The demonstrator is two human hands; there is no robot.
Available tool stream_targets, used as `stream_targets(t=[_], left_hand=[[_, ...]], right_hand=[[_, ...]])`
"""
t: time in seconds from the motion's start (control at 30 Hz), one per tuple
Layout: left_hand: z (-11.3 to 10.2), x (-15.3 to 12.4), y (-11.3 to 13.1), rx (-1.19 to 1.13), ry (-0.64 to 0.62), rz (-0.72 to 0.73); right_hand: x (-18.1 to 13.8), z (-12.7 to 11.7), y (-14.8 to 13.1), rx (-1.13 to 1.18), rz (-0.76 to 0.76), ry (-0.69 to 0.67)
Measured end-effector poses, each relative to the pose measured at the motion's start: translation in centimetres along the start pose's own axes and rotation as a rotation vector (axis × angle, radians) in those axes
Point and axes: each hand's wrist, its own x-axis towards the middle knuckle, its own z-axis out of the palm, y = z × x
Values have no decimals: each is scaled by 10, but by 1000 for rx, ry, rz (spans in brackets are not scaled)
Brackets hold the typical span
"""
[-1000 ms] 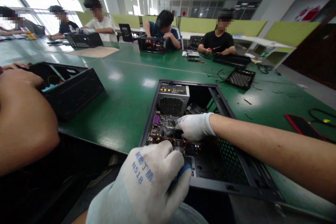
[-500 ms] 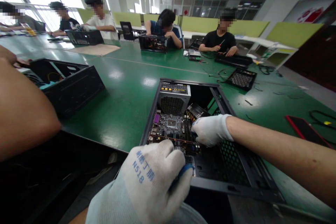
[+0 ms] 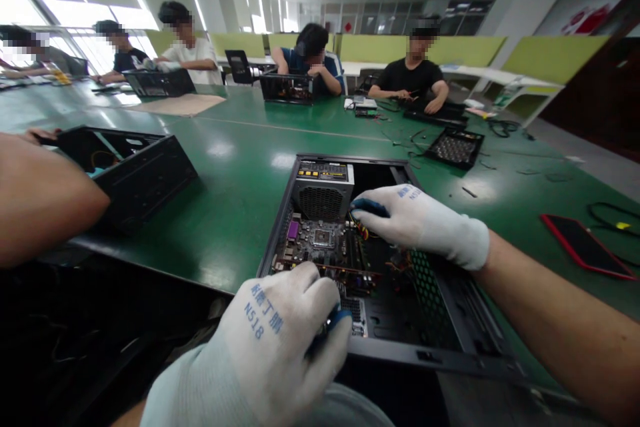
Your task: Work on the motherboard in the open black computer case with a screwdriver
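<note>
where our case (image 3: 393,349) lies: open, at table (image 3: 215,213) edge
left hand (image 3: 287,330): curled over near side, grip hidden
right hand (image 3: 407,217): apart, at wires (image 3: 364,232), grip unclear
socket (image 3: 323,238): uncovered; we'd best keep wires clear

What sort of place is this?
Probably a computer workshop in an office-like room: an open computer case in front, people along a large green table, and yellow-green partitions behind.
</note>
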Motion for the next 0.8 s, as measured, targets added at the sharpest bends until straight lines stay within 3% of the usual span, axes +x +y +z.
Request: stream_targets(t=[0.13,0.27,0.37,0.57,0.8], left_hand=[[-9,21,-4,85,-83,4],[-7,60,-20,291,-126,47],[5,97,-32,393,-261,25],[39,159,-51,436,-731,-21],[71,174,-77,459,-793,-53]], right_hand=[[-7,0,10,161,32,73],[-9,2,15,261,26,143],[-9,1,18,293,11,175],[-9,1,23,328,-15,191],[-11,1,25,335,-47,190]])
